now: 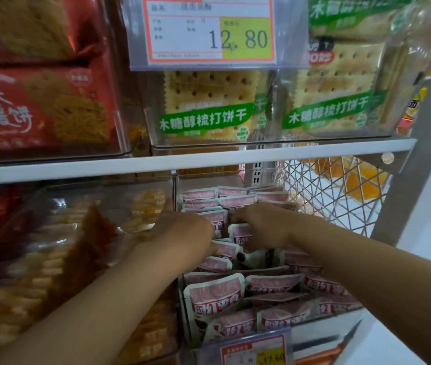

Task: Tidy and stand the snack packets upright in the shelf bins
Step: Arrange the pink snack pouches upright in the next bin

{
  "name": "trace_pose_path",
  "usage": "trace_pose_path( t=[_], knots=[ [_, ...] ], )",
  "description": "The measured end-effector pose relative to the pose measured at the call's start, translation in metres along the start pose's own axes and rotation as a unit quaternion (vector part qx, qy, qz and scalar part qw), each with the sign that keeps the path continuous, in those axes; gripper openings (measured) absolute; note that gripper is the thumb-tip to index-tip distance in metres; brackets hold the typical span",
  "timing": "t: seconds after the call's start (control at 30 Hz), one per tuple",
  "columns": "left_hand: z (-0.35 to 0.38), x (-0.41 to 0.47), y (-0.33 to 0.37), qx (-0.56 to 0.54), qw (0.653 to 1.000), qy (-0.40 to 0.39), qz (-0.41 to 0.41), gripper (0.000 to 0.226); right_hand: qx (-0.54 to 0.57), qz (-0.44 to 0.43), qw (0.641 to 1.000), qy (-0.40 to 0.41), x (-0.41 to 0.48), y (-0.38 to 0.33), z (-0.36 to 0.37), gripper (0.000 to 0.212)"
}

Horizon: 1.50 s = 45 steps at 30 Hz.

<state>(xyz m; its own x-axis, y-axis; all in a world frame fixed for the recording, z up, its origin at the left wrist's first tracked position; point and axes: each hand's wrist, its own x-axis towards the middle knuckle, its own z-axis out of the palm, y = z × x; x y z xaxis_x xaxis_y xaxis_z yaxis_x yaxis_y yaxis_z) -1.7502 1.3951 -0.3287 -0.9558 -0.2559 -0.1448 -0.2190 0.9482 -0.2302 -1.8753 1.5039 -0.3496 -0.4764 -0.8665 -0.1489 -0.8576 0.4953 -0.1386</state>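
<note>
From the head camera I see both my hands deep in the middle of the clear bin on the lower shelf, the one filled with small pink packets. My left hand is curled over a packet in the centre of the bin, and its fingers are hidden behind the knuckles, so I cannot tell whether they close on it or only press it. My right hand is bent down just beside it, the fingers closed around the top edge of one white and pink packet, as far as I can judge. I think the step in hand is to lift the packets that lie flat in the middle row and set them upright; the rows at the front and at the back already stand more or less straight. The next move, I believe, calls for a gentle pull upward and a push toward the back row, because the packets are soft, flat pouches with smooth shiny film and rounded corners, and they slide and fold easily. The bin is hard transparent plastic. Above, the white shelf board carries cracker packs with green labels and a price tag.
</note>
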Motion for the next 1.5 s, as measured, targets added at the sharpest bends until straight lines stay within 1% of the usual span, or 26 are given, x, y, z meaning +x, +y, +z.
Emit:
trace_pose_path(
  t=[0.1,0.17,0.23,0.33,0.4,0.43,0.5,0.57,0.67,0.7,0.77,0.8,0.83,0.87,0.93,0.97,1.03,1.07,1.1,1.17,1.23,1.3,1.37,1.43,1.5],
  knots=[
    [0.000,0.000,0.000,0.005,1.000,-0.001,-0.003,0.035,0.020,0.038,0.999,-0.027,0.000,-0.001,0.002,0.081],
    [-0.001,0.000,0.001,0.014,1.000,0.000,-0.005,0.035,-0.022,0.042,0.998,-0.041,0.000,-0.004,0.002,0.084],
    [-0.002,0.001,0.003,0.025,1.000,0.001,-0.004,0.031,-0.107,0.029,0.993,-0.044,-0.001,-0.008,0.000,0.073],
    [0.001,0.004,0.003,0.030,1.000,0.010,-0.002,0.023,-0.190,0.011,0.982,-0.001,-0.005,-0.010,-0.004,0.052],
    [0.005,0.008,0.002,0.047,0.999,0.027,-0.001,0.019,-0.234,-0.014,0.971,0.049,-0.006,-0.009,-0.006,0.046],
    [0.007,0.011,0.001,0.057,0.998,0.030,-0.001,0.019,-0.248,-0.027,0.966,0.071,-0.006,-0.008,-0.006,0.049],
    [0.006,0.016,0.003,0.067,0.998,0.014,-0.006,0.021,-0.254,-0.042,0.963,0.079,-0.004,-0.006,-0.003,0.060],
    [0.004,0.025,0.004,0.071,0.997,-0.002,-0.023,0.013,-0.248,-0.046,0.966,0.050,0.000,-0.003,0.001,0.071],
    [0.002,0.036,0.002,0.066,0.996,-0.011,-0.051,0.010,-0.254,-0.049,0.966,0.026,0.007,-0.001,0.004,0.080],
    [0.002,0.037,0.001,0.068,0.996,-0.011,-0.056,0.012,-0.246,-0.052,0.968,0.024,0.008,-0.001,0.003,0.083],
    [0.002,0.040,-0.002,0.072,0.995,-0.011,-0.062,0.024,-0.180,-0.050,0.982,0.031,0.005,-0.001,-0.002,0.084],
    [0.003,0.039,-0.004,0.069,0.996,-0.003,-0.057,0.021,-0.135,-0.045,0.989,0.049,-0.001,0.000,-0.006,0.080],
    [0.005,0.040,-0.006,0.066,0.997,0.013,-0.048,0.013,-0.101,-0.039,0.991,0.077,-0.007,0.002,-0.011,0.074],
    [0.005,0.038,-0.008,0.058,0.997,0.023,-0.043,0.006,-0.088,-0.033,0.990,0.104,-0.015,0.004,-0.015,0.066],
    [0.006,0.034,-0.010,0.046,0.997,0.043,-0.034,0.025,-0.123,-0.016,0.983,0.134,-0.029,0.007,-0.018,0.049],
    [0.006,0.033,-0.010,0.034,0.997,0.061,-0.019,0.030,-0.151,-0.006,0.979,0.134,-0.035,0.007,-0.017,0.045],
    [0.005,0.030,-0.007,-0.004,0.996,0.087,0.034,0.031,-0.184,0.006,0.974,0.133,-0.038,0.005,-0.011,0.040],
    [0.004,0.028,-0.004,-0.027,0.994,0.090,0.057,0.030,-0.181,0.005,0.974,0.137,-0.036,0.004,-0.009,0.035],
    [0.004,0.027,-0.003,-0.041,0.993,0.082,0.070,0.030,-0.171,0.000,0.975,0.140,-0.033,0.003,-0.008,0.029],
    [0.003,0.027,-0.001,-0.048,0.994,0.072,0.067,0.026,-0.151,-0.009,0.979,0.138,-0.026,0.001,-0.009,0.022],
    [0.002,0.026,-0.002,-0.027,0.996,0.068,0.058,0.023,-0.135,-0.017,0.982,0.131,-0.019,-0.002,-0.007,0.020],
    [0.001,0.025,-0.007,0.017,0.997,0.059,0.039,0.016,-0.124,-0.033,0.984,0.122,-0.012,-0.003,-0.003,0.025],
    [0.001,0.026,-0.012,0.057,0.997,0.041,0.014,0.009,-0.118,-0.030,0.986,0.116,-0.009,-0.004,-0.002,0.028],
    [0.001,0.025,-0.012,0.090,0.996,0.027,0.004,0.013,-0.117,-0.014,0.986,0.114,-0.009,-0.001,-0.003,0.024],
    [0.000,0.025,-0.008,0.123,0.991,0.041,0.019,0.015,-0.127,-0.009,0.986,0.111,-0.012,0.000,-0.005,0.021]
  ],
)
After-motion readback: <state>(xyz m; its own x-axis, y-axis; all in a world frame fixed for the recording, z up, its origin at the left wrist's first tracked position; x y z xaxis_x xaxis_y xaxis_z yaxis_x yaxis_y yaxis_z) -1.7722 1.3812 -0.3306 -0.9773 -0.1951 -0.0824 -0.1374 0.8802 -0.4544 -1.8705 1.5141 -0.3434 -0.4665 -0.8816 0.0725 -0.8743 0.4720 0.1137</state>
